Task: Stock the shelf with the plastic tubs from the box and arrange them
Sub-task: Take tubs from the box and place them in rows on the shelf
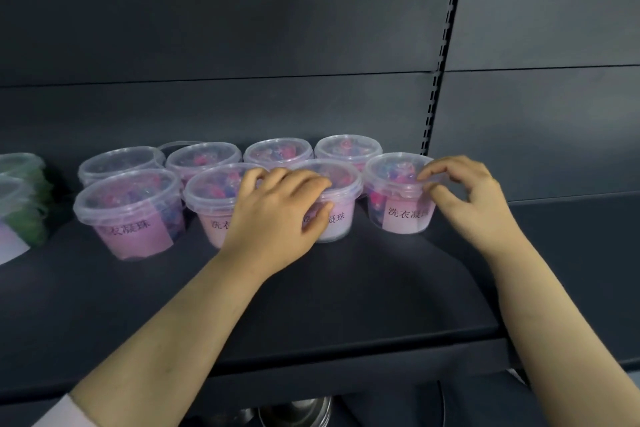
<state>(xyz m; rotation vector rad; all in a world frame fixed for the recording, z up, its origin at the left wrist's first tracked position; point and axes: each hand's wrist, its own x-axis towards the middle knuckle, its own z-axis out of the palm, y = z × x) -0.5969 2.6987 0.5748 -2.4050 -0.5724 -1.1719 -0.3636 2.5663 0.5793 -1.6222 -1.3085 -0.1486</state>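
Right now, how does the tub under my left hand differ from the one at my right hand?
The left hand grips the third tub from above; the right hand pinches the end tub at its rim. The third tub's label is partly hidden; the end tub's is readable. The third tub sits mid-row; the end tub closes it. Both are clear, lidded, upright.

left hand (277, 215), right hand (464, 198) round pink tubs (393, 177)

the left hand (277, 215) hides half a label (337, 218) on one tub (346, 184); green tubs (24, 204) run off the left edge.
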